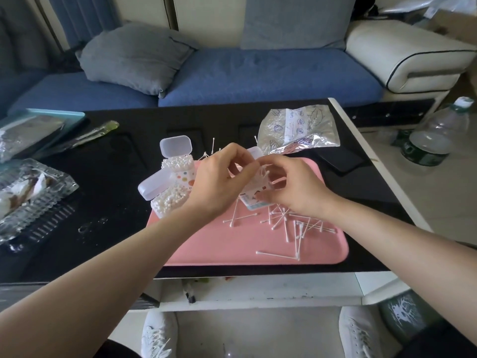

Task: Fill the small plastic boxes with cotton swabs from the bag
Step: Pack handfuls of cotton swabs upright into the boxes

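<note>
Two small plastic boxes packed with cotton swabs, one [178,165] behind the other [169,202], stand with lids up at the left edge of a pink tray [232,246]. My left hand [219,179] and my right hand [291,184] meet over a third small box [251,200], tilted on the tray. Its lid [254,151] sticks up behind my fingers. My right hand pinches a bunch of swabs [263,173] at the box mouth, and my left hand steadies the box. Loose swabs [291,228] lie scattered on the tray. The crinkled clear bag [296,130] lies flat behind the tray.
The tray sits on a black glass table [116,177]. Clear plastic packaging [28,200] and a teal tray [38,127] are at the left. A dark phone [340,158] lies right of the pink tray. A large water bottle [436,135] stands on the floor at right. A blue sofa is behind.
</note>
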